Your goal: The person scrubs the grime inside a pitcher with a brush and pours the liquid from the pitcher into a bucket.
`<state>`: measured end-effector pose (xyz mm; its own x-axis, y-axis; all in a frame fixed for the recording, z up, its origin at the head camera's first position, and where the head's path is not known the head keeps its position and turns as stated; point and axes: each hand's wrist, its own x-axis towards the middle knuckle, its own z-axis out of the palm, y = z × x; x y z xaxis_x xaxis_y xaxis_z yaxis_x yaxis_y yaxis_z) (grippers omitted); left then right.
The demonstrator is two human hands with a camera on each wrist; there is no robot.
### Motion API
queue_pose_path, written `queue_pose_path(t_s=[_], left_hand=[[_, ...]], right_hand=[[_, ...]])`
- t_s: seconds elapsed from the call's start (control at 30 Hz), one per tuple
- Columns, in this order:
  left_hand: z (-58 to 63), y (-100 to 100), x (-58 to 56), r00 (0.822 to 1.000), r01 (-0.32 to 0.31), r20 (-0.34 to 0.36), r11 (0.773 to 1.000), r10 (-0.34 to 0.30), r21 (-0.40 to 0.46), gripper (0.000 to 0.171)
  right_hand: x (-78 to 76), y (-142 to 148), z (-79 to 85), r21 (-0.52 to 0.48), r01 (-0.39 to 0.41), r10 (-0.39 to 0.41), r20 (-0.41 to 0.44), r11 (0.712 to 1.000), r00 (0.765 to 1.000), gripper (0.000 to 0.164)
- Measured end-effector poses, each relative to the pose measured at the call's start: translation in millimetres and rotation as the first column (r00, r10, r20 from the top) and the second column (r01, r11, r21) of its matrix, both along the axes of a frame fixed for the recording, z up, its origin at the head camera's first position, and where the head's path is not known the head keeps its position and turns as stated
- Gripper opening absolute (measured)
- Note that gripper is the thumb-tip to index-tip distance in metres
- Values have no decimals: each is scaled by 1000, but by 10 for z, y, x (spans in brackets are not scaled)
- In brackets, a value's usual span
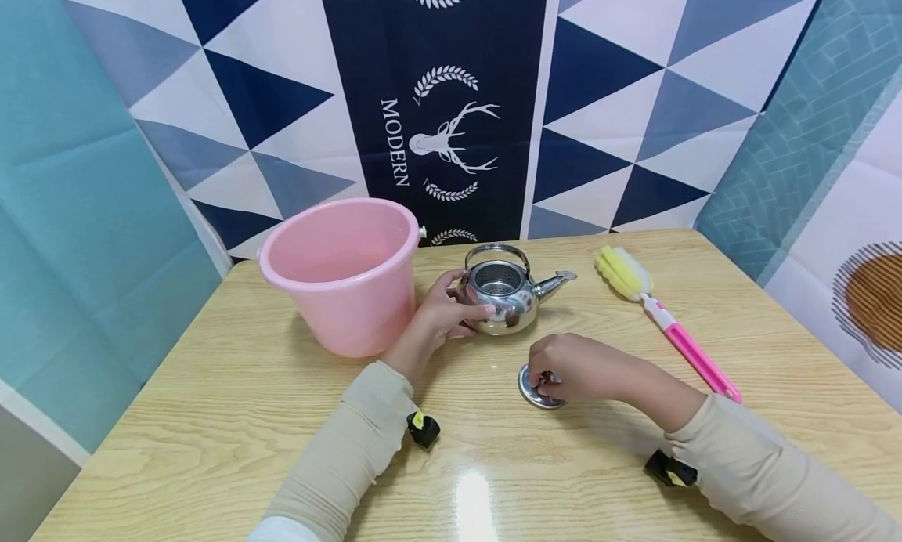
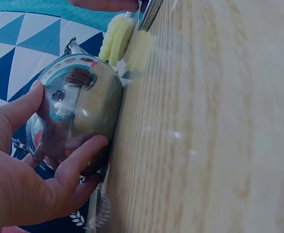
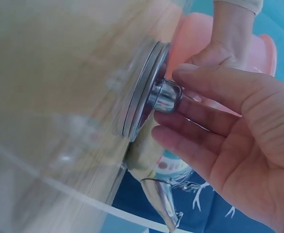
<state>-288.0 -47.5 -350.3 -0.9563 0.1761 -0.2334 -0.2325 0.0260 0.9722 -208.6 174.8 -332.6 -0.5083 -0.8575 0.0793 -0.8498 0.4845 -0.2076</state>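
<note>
A shiny steel teapot (image 1: 517,313) stands lidless on the wooden table, its perforated strainer (image 1: 497,279) visible inside and its spout (image 1: 553,286) pointing right. My left hand (image 1: 451,311) holds the pot's rounded side, thumb and fingers spread around it in the left wrist view. Nearer to me, the round steel lid (image 1: 530,393) lies on the table under my right hand (image 1: 581,366). In the right wrist view, thumb and fingertips are around the lid's knob (image 3: 167,97), with the disc (image 3: 144,94) close against the tabletop.
A pink bucket (image 1: 352,307) stands left of the teapot, behind my left forearm. To the right lies a brush with a yellow and white sponge head (image 1: 623,272) and a pink handle (image 1: 694,354). Patterned cloth (image 1: 437,48) hangs behind the table (image 1: 232,417).
</note>
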Motion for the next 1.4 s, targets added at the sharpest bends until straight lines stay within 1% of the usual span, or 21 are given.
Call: queue_pose_path(t_s=[0.2,0.4,0.63,0.77,0.93,1.07,1.17,1.4], left_hand=[[-4,9,-3,1000,-2,5,1000,2,0,89],[-9,6,-1,1000,2,3,1000,-2,0,89],[-19,-15,1,1000,6,-7,1000,-6,1,89],[-30,-19,2,1000,11,-5,1000,-11,-1,89],[-37,-20,0,1000,14,2,1000,-14,-2,88],[-34,-19,-2,1000,21,-3,1000,-21,1,87],[-36,-20,-7,1000,24,-5,1000,-24,8,87],[-32,-14,-14,1000,25,-5,1000,-25,4,87]], right_hand=[[-7,-2,59,-18,25,-25,-8,1000,1000,15],[-67,3,143,-73,55,-60,-70,996,996,12],[-258,-46,240,-173,72,-101,-165,982,981,12],[-370,-98,276,-224,98,-142,-191,970,971,12],[-496,-167,301,-264,136,-189,-185,955,964,10],[-591,-219,304,-277,168,-218,-161,946,963,7],[-645,-260,309,-264,195,-238,-141,944,961,6],[-764,-337,312,-225,263,-285,-72,938,956,12]])
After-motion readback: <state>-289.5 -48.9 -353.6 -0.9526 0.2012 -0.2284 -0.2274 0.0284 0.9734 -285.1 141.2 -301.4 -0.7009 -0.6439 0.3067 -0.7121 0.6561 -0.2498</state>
